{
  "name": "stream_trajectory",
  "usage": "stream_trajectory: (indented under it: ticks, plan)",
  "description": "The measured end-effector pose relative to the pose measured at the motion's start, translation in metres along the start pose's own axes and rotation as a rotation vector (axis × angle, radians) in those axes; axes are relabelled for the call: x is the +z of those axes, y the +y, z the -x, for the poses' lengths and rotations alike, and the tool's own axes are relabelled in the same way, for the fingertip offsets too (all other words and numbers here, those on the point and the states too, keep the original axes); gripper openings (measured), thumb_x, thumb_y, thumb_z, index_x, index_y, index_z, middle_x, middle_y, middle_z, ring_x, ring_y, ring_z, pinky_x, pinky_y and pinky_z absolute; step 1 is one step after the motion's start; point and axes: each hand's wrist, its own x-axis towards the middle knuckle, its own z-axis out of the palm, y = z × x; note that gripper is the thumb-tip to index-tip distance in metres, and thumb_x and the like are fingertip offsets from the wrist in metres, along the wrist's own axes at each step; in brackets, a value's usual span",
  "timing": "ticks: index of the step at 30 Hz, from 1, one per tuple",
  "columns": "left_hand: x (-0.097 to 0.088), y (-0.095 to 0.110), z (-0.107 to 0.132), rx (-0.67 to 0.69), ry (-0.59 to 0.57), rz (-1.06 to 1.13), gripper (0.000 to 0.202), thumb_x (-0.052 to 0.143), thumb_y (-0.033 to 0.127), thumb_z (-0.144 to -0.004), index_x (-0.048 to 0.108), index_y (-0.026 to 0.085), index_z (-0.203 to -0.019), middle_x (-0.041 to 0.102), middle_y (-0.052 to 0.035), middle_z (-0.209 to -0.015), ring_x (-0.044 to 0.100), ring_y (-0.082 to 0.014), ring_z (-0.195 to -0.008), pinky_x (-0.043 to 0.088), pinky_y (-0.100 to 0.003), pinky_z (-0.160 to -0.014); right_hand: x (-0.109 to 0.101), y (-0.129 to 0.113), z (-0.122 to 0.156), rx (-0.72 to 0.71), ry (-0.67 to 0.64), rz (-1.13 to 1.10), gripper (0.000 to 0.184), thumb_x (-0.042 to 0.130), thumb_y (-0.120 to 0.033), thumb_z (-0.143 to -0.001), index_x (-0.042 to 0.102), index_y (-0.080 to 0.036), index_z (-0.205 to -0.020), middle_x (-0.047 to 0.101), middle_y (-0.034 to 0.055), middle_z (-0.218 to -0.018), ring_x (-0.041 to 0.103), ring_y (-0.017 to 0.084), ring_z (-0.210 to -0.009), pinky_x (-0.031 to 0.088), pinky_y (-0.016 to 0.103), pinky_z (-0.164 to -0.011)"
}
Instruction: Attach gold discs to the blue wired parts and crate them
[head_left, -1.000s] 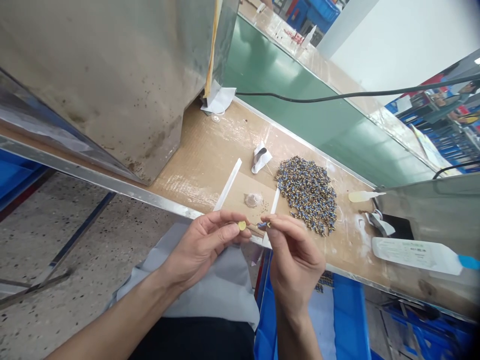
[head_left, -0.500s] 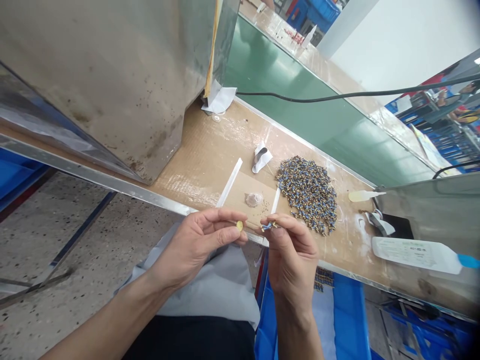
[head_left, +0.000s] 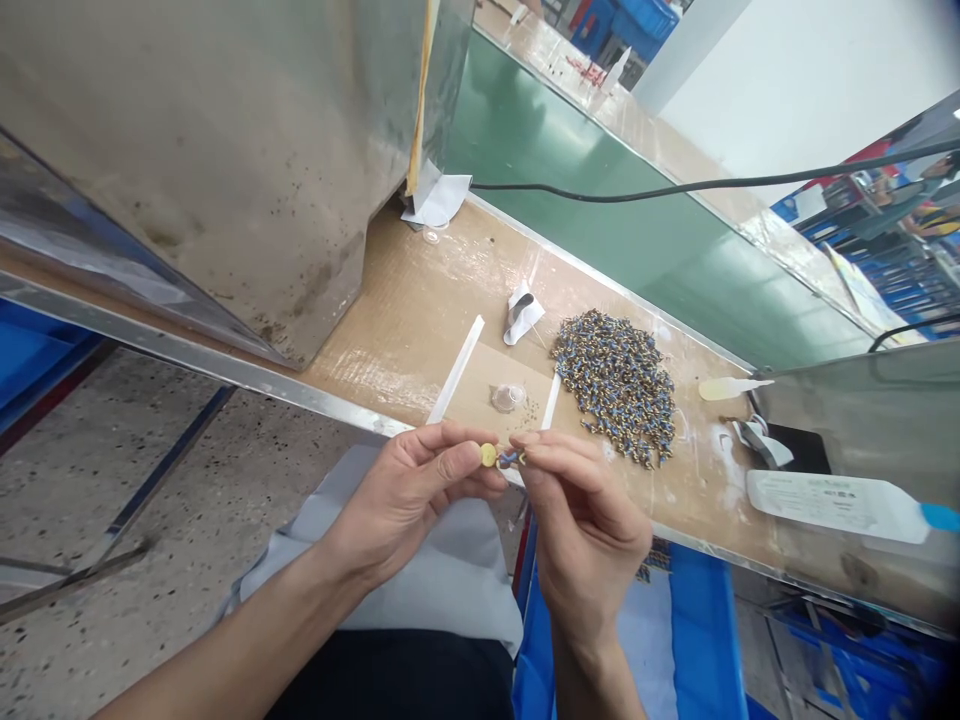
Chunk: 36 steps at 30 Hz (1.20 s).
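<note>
Pinched between thumb and fingers of my left hand (head_left: 420, 475) is a small round yellow disc (head_left: 489, 456). My right hand (head_left: 581, 510) grips a tiny blue-and-gold part (head_left: 510, 457) by its right end. The left end of that part comes up close to the disc; whether they touch I cannot make out. Both hands are above the bench's front edge. Beyond them, on a brown board between white strips, sits a small clear round dish (head_left: 508, 398) with tiny specks beside it. A large pile of similar blue-and-gold parts (head_left: 615, 385) lies to the right.
A crumpled white paper with a dark piece (head_left: 523, 313) lies behind the board. At right are a dropper bottle (head_left: 731, 388) and a large translucent bottle with a blue cap (head_left: 832, 505). A metal housing (head_left: 225, 180) stands at left. Below the bench is a blue bin (head_left: 705, 620).
My right hand has moved left, bringing the blue-and-gold part close to the yellow disc. My left hand has shifted slightly right, and the disc shows more of its face.
</note>
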Motion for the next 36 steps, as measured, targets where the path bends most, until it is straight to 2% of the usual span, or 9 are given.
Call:
stream_trajectory:
  ticks: [7, 14, 26, 36]
  plan:
    - [0.0017, 0.0005, -0.0007, 0.013, -0.015, -0.030, 0.020, 0.100, 0.029, -0.091, 0.093, 0.016, -0.105, 0.092, -0.0054, -0.097, 0.085, -0.0139, -0.080, 0.071, -0.022, -0.085, -0.0016, 0.0016, -0.0005, -0.016, -0.003, 0.037, 0.024, 0.080, -0.008, -0.102, 0.087, -0.028, -0.113, 0.085, 0.0034, -0.114, 0.083, 0.021, -0.108, 0.070, 0.034, -0.095]
    - [0.0033, 0.0003, 0.0016, 0.023, -0.014, -0.053, 0.018, 0.099, 0.028, -0.092, 0.093, 0.016, -0.104, 0.091, -0.0050, -0.094, 0.085, -0.0130, -0.080, 0.069, -0.020, -0.085, -0.0023, 0.0011, -0.0002, -0.026, -0.010, 0.050, 0.024, 0.080, -0.008, -0.102, 0.087, -0.028, -0.113, 0.085, 0.0023, -0.114, 0.082, 0.018, -0.109, 0.068, 0.030, -0.098]
    - [0.0049, 0.0025, 0.0033, 0.026, -0.009, -0.077, 0.018, 0.099, 0.030, -0.093, 0.094, 0.017, -0.103, 0.090, -0.0052, -0.089, 0.084, -0.0136, -0.080, 0.068, -0.019, -0.084, -0.0032, 0.0003, 0.0004, -0.019, -0.029, 0.072, 0.024, 0.081, -0.008, -0.102, 0.088, -0.029, -0.112, 0.085, 0.0023, -0.114, 0.083, 0.020, -0.108, 0.067, 0.032, -0.097]
    - [0.0079, 0.0056, 0.0069, 0.044, 0.014, -0.130, 0.017, 0.099, 0.032, -0.092, 0.094, 0.018, -0.101, 0.089, -0.0053, -0.085, 0.083, -0.0134, -0.079, 0.067, -0.018, -0.083, -0.0038, -0.0055, -0.0021, -0.121, -0.036, 0.138, 0.026, 0.080, -0.005, -0.100, 0.087, -0.027, -0.113, 0.086, 0.0024, -0.113, 0.084, 0.019, -0.105, 0.070, 0.031, -0.094]
